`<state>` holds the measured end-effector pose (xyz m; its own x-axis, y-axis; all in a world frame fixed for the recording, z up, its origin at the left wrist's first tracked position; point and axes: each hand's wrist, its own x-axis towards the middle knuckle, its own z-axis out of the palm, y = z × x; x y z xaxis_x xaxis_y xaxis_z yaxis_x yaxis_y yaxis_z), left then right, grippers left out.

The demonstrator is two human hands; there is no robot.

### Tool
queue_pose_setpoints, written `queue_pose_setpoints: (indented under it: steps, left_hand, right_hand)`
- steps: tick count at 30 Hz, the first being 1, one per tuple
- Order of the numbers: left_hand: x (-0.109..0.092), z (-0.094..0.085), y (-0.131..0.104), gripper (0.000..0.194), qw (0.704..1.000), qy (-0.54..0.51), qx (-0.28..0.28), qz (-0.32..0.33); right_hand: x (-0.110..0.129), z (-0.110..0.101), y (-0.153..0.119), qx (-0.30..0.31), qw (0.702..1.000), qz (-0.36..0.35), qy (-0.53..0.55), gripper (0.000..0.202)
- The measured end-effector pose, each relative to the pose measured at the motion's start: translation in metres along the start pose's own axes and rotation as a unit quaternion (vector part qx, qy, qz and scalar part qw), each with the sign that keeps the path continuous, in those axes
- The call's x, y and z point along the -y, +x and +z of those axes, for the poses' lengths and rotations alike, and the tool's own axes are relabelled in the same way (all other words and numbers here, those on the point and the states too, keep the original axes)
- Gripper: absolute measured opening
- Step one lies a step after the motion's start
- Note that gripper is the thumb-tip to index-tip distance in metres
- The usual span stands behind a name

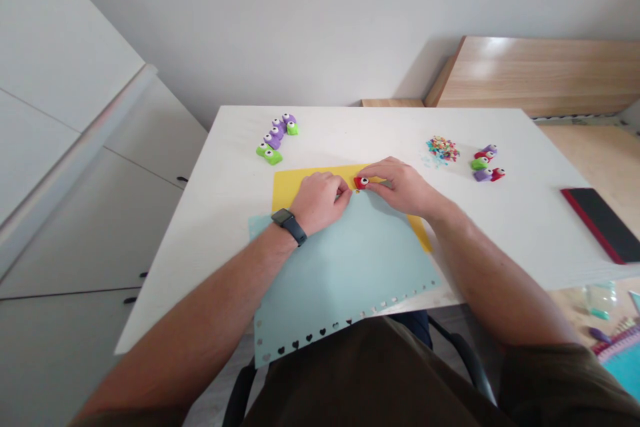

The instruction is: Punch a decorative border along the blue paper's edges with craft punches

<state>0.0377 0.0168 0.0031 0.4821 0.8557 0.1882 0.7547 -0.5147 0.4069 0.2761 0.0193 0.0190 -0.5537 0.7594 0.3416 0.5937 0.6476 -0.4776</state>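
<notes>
one red punch [361, 183] in the right grip [399, 185]

The person [360, 380] is wearing a dark olive-brown top [330, 393], its short right sleeve [565, 380] ending in a straight hem above the forearm. A dark watch [289, 223] is circling the left wrist, its squarish black face sitting on a smooth, wide blue-grey strap [297, 231]. Below the top, what seem to be navy trousers [417, 327] are partly showing.
</notes>
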Motion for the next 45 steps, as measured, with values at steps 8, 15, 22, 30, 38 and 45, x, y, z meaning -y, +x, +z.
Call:
queue_pose_setpoints:
  steps: [8, 15, 22, 30, 38, 45]
  left_hand:
    - [-0.0005, 0.0, 0.0008, 0.025, 1.0, 0.006, 0.003, -0.004]
    - [-0.0023, -0.0007, 0.0011, 0.022, 1.0, 0.005, 0.001, -0.017]
    - [-0.0002, -0.0015, 0.0033, 0.023, 1.0, 0.005, 0.01, -0.015]
    - [-0.0008, -0.0033, 0.0049, 0.024, 1.0, 0.006, 0.022, -0.018]
    - [-0.0016, -0.0042, 0.0057, 0.023, 0.999, 0.014, 0.03, -0.02]
    - [-0.0031, -0.0057, 0.0062, 0.023, 0.999, 0.02, 0.033, -0.017]
  right_hand:
    - [-0.0009, -0.0016, -0.0009, 0.021, 1.0, 0.009, 0.0, 0.025]
    - [0.0001, -0.0031, -0.0019, 0.038, 0.999, 0.013, -0.002, 0.026]
    - [0.0001, -0.0024, -0.0019, 0.033, 0.999, 0.016, -0.004, 0.027]
    - [0.0003, -0.0023, -0.0028, 0.032, 0.999, 0.016, -0.011, 0.027]
    - [0.0019, -0.0007, -0.0024, 0.028, 0.999, 0.025, -0.01, 0.024]
    - [0.0012, 0.0002, -0.0023, 0.027, 0.999, 0.031, -0.011, 0.023]
